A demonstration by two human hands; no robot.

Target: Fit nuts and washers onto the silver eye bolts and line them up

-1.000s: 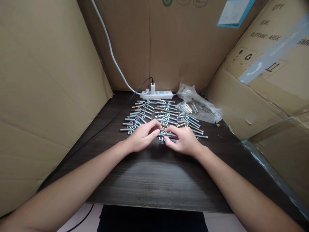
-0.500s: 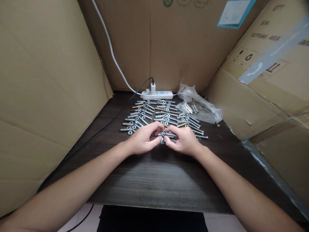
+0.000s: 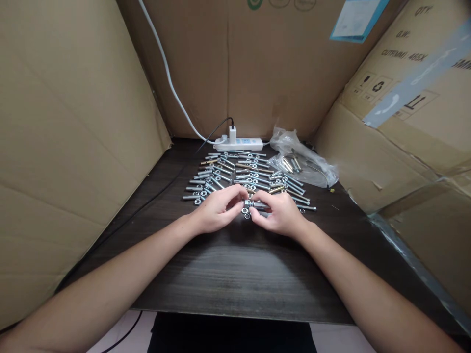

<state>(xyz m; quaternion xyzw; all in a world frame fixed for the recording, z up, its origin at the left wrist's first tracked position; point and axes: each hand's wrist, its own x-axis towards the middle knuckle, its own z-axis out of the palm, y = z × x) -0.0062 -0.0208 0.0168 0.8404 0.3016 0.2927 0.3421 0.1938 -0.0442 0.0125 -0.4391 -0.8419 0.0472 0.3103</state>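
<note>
Between my two hands, just above the table, an expansion bolt [image 3: 259, 205] lies level, with a nut and washer [image 3: 248, 203] at its left end. The thumb and fingers of my right hand [image 3: 278, 212] are closed round its sleeve. My left hand [image 3: 221, 208] pinches at the nut end; its exact fingertip contact is partly hidden. Loose washers [image 3: 245, 211] lie just under the fingertips. Beyond my hands, rows of metal sleeves [image 3: 195, 189], long bolts [image 3: 294, 186] and small rings spread over the dark table [image 3: 235, 274].
A white power strip [image 3: 253, 144] with a plugged-in charger [image 3: 232, 133] sits at the back. To its right lies a clear plastic bag [image 3: 312, 164] with metal parts. Cardboard walls [image 3: 191, 63] enclose three sides. A black cable [image 3: 147, 202] runs along the left.
My left thumb and fingers have shifted slightly and come closer together, so more of the nut shows. My right hand has stayed in place round the sleeve.
</note>
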